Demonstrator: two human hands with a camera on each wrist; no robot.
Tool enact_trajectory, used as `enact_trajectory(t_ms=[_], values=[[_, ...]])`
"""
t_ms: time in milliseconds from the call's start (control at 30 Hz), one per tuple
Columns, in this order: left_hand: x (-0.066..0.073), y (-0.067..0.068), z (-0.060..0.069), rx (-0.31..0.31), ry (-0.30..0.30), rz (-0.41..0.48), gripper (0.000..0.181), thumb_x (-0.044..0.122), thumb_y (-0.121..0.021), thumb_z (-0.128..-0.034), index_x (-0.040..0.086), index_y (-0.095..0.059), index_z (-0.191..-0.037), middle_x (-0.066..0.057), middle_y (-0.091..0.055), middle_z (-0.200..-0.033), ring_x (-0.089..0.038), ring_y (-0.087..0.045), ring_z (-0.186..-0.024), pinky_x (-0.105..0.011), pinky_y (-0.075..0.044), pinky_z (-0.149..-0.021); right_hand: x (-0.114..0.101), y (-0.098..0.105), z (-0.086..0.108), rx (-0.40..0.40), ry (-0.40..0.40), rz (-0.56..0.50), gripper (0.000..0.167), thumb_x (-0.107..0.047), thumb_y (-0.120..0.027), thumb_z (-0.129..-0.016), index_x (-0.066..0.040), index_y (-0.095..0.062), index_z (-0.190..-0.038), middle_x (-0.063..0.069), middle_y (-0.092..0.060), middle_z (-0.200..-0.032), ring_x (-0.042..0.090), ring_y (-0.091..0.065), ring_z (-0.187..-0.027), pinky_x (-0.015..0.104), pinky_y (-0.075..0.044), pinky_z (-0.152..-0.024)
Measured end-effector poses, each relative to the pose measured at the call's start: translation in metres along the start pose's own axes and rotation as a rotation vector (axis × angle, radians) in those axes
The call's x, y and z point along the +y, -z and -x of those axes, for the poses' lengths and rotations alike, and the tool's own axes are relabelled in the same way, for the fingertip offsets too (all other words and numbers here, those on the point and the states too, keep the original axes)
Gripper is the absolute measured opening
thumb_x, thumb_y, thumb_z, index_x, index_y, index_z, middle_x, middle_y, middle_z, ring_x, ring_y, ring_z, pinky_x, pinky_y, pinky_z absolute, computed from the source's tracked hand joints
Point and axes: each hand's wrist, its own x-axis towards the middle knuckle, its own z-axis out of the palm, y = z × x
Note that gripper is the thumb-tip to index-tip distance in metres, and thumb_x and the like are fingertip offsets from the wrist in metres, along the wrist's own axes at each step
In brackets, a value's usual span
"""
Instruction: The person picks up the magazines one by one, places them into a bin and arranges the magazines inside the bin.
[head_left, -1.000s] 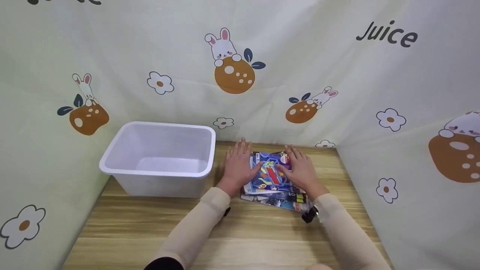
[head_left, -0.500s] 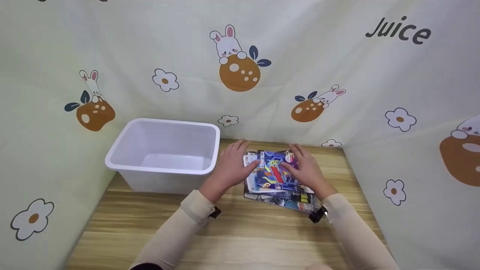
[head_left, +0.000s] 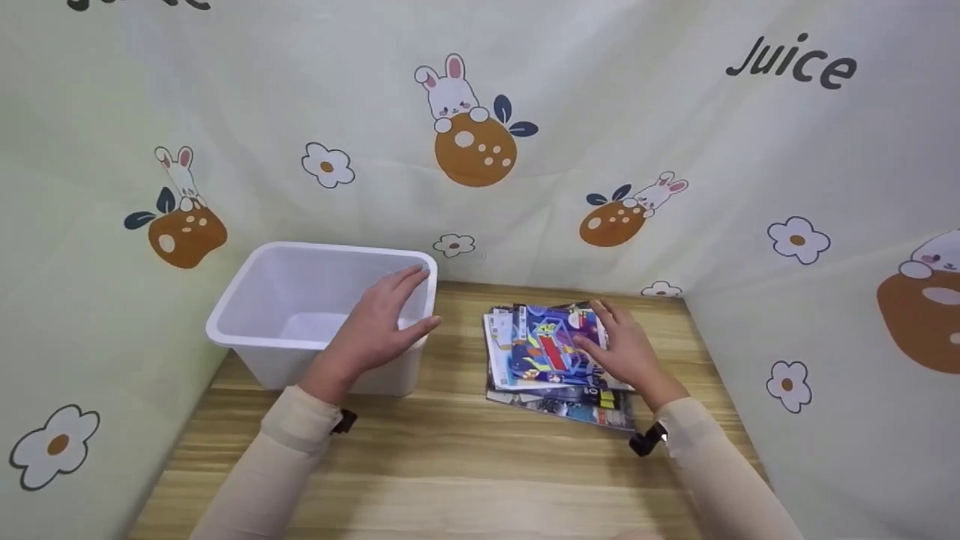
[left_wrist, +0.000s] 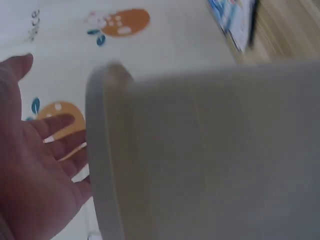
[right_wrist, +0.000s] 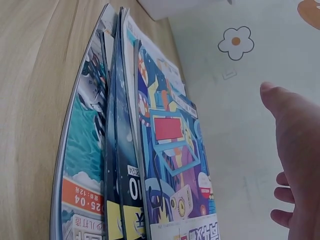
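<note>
A stack of several magazines (head_left: 551, 352) lies on the table, edges unevenly lined up, a blue and purple cover on top. My right hand (head_left: 630, 352) hovers at the stack's right side, fingers extended and holding nothing. In the right wrist view a gap separates the hand (right_wrist: 295, 145) from the top magazine (right_wrist: 175, 150). Over the right front rim of a white plastic bin (head_left: 322, 367) is my left hand (head_left: 375, 322), fingers spread, thumb apart. The left wrist view shows the hand (left_wrist: 45, 155) beside the bin's rim (left_wrist: 102, 150); whether they touch I cannot tell.
The bin stands left of the magazines, with bare wood-grain tabletop (head_left: 457, 367) between them. A pale curtain (head_left: 360, 210) printed with rabbits, oranges and flowers encloses the back and both sides of the table.
My left hand has left the stack's left side and moved left to the bin. The right hand has shifted slightly right. The magazines stay where they were, apart from the view's small shift.
</note>
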Motion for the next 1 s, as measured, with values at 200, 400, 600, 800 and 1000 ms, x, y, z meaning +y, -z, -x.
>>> enact_trajectory(t_ms=[200,400,600,800,1000], values=[[-0.035,0.031,0.028,-0.051,0.049,-0.030,0.090,0.055,-0.078,-0.0993,0.008,-0.046,-0.169,-0.016,-0.042,-0.174,-0.042,-0.040,-0.159,-0.065,-0.032,-0.130,0.005,-0.003,0.008,-0.038,-0.034,0.013,0.094,-0.060,-0.073,-0.103,-0.013,-0.036,-0.175,0.025,-0.033,-0.176,0.054,-0.033,-0.160,0.075,-0.030,-0.127],[-0.071,0.055,0.046,-0.062,0.100,-0.079,0.095,0.061,-0.077,-0.0982,0.010,-0.044,-0.171,-0.015,-0.038,-0.177,-0.042,-0.035,-0.162,-0.068,-0.029,-0.131,0.009,0.003,0.010,-0.032,-0.054,0.028,0.095,-0.064,-0.073,-0.101,-0.013,-0.039,-0.174,0.025,-0.036,-0.175,0.054,-0.035,-0.158,0.076,-0.031,-0.125],[-0.099,0.077,0.060,-0.059,0.179,-0.125,0.098,0.067,-0.076,-0.0958,0.013,-0.043,-0.171,-0.016,-0.037,-0.177,-0.044,-0.033,-0.162,-0.074,-0.031,-0.127,0.012,0.002,0.008,-0.079,-0.098,0.031,0.108,-0.087,-0.058,-0.096,-0.016,-0.038,-0.174,0.024,-0.035,-0.176,0.053,-0.033,-0.160,0.075,-0.031,-0.126],[-0.122,0.097,0.072,-0.044,0.239,-0.150,0.102,0.069,-0.077,-0.0934,0.013,-0.042,-0.172,-0.020,-0.036,-0.176,-0.049,-0.032,-0.160,-0.083,-0.030,-0.121,0.021,0.003,0.006,-0.078,-0.120,0.036,0.105,-0.085,-0.058,-0.097,-0.013,-0.042,-0.172,0.025,-0.035,-0.175,0.054,-0.033,-0.159,0.078,-0.031,-0.125],[-0.147,0.109,0.088,-0.048,0.292,-0.185,0.102,0.068,-0.073,-0.0966,0.010,-0.037,-0.173,-0.026,-0.033,-0.176,-0.055,-0.030,-0.160,-0.086,-0.027,-0.119,0.032,0.002,0.009,-0.060,-0.134,0.023,0.098,-0.076,-0.065,-0.100,-0.009,-0.046,-0.168,0.028,-0.036,-0.173,0.055,-0.034,-0.158,0.078,-0.031,-0.125]])
